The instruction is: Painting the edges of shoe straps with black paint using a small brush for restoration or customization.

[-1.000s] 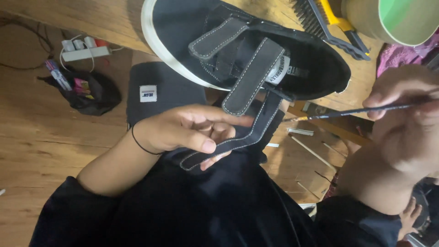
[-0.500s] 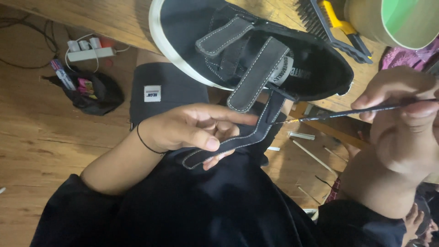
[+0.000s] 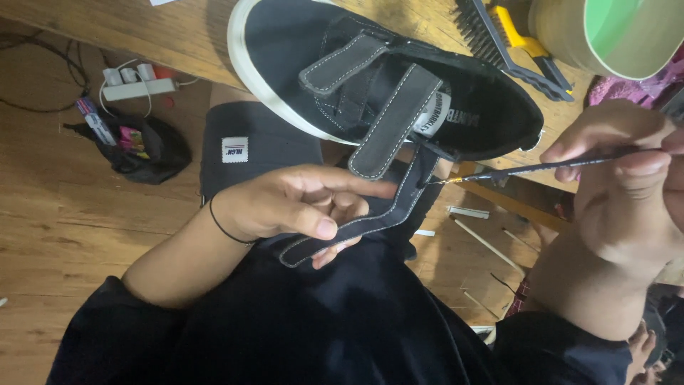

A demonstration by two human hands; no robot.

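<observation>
A black shoe [image 3: 285, 57] with a white sole and two stitched straps lies on the wooden table edge. My left hand [image 3: 292, 203] pinches a long black stitched strap [image 3: 370, 217] that hangs from the shoe over my lap. My right hand [image 3: 620, 178] grips a thin dark brush [image 3: 541, 167], whose tip touches the strap's upper end near the shoe.
A wire brush with a yellow handle [image 3: 502, 36] and a green-topped container [image 3: 605, 36] sit on the table at the top right. On the wooden floor lie a power strip [image 3: 135, 82], a black pouch [image 3: 142, 146], a dark cloth bag [image 3: 249, 146] and several thin sticks [image 3: 484, 239].
The view has shifted slightly. The brush tip has stayed at the strap's upper end and both hands keep their hold.
</observation>
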